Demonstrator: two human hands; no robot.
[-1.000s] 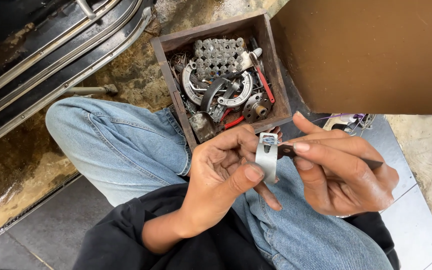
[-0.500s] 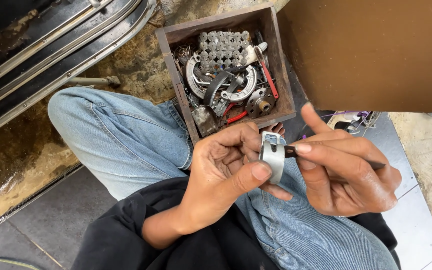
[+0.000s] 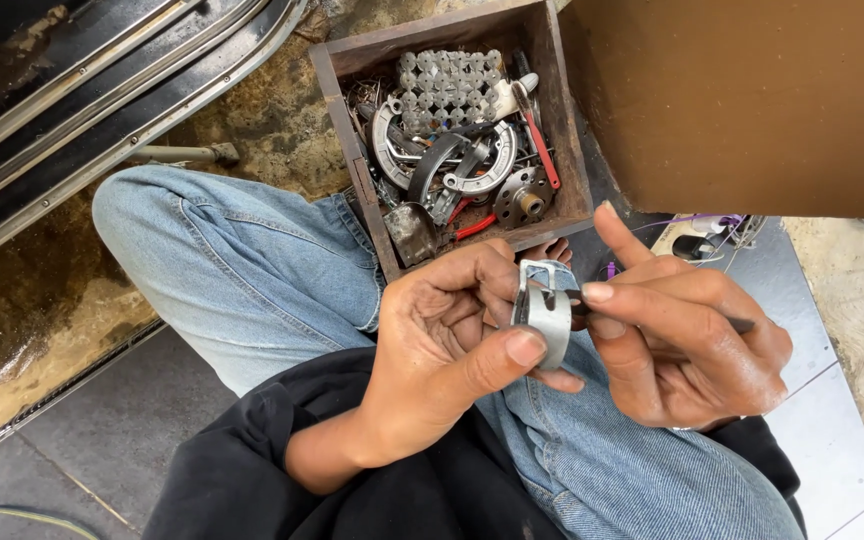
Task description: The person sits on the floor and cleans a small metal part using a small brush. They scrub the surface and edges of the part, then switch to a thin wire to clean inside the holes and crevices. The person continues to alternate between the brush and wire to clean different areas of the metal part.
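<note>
Silver-grey metal clip, faded blue jeans, dark brown wooden box, black sleeve.

Soft even daylight, sharp focus

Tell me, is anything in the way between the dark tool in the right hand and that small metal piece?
Nothing visible is. The left hand pinches the curved grey metal piece, and the right hand holds a thin dark tool whose tip already meets the notch near the piece's top.
</note>
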